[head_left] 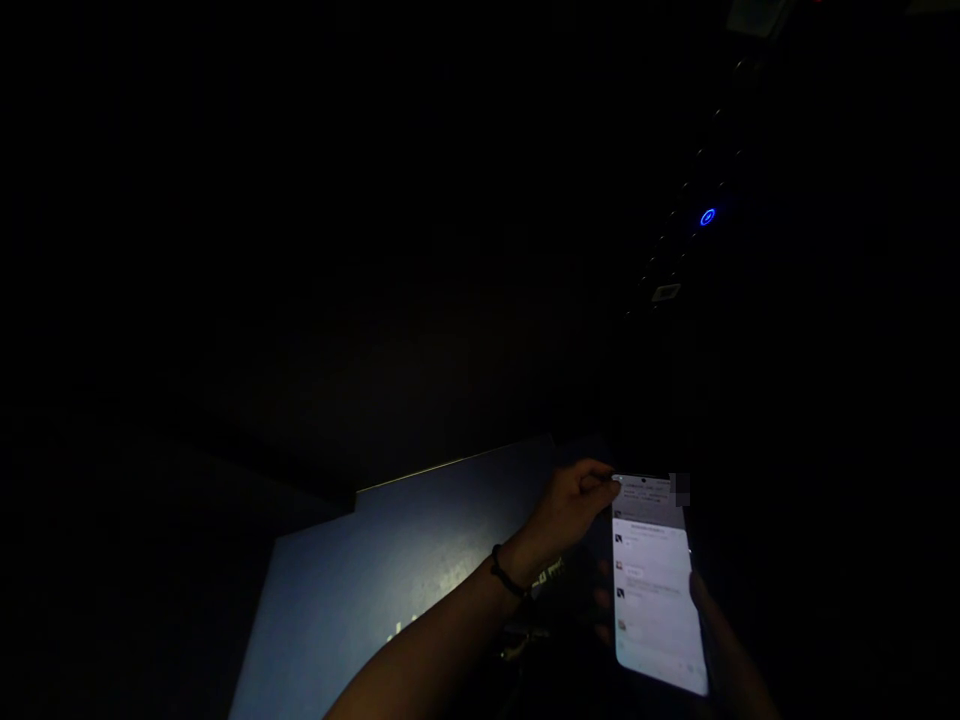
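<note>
A smartphone (654, 600) with a lit screen of small text and icons leans slightly at the lower right. Around its lower half wraps my right hand (724, 640), thumb along the right edge and fingertips showing dimly at the left edge. With thumb and fingers closed together, my left hand (570, 503) pinches at the phone's upper left corner. A dark bracelet (508, 574) circles my left wrist.
Behind my left arm lies a blue-grey flat panel (322, 585) with pale markings, partly lit. A blue ring light (707, 217) glows at the upper right, above a small pale label (666, 293). Most of the surroundings are too dark to make out.
</note>
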